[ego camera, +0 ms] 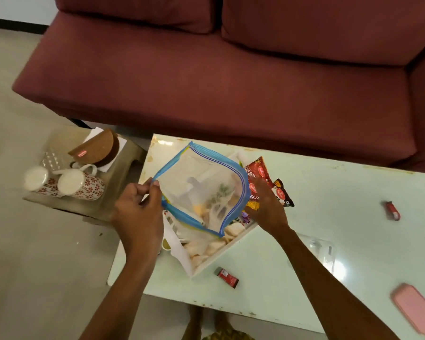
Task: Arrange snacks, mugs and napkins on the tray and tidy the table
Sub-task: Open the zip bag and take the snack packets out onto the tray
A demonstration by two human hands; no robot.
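Note:
A clear zip bag (201,185) with a blue seal hangs over the white tray (214,256) on the pale table (329,204). My left hand (139,214) pinches the bag's left corner. My right hand (268,207) reaches past the bag's right edge and grips red snack packets (258,171) lying at the tray's far side. White napkins and pale snacks lie in the tray under the bag. Two flowered mugs (66,184) lie on their sides on a low stool at the left, beside a brown napkin holder (98,148).
Two small red wrapped sweets (227,277) (392,210) lie loose on the table. A pink case (415,307) sits at the right front edge, and a clear lid (322,249) behind my right forearm. A maroon sofa (219,69) stands just beyond the table.

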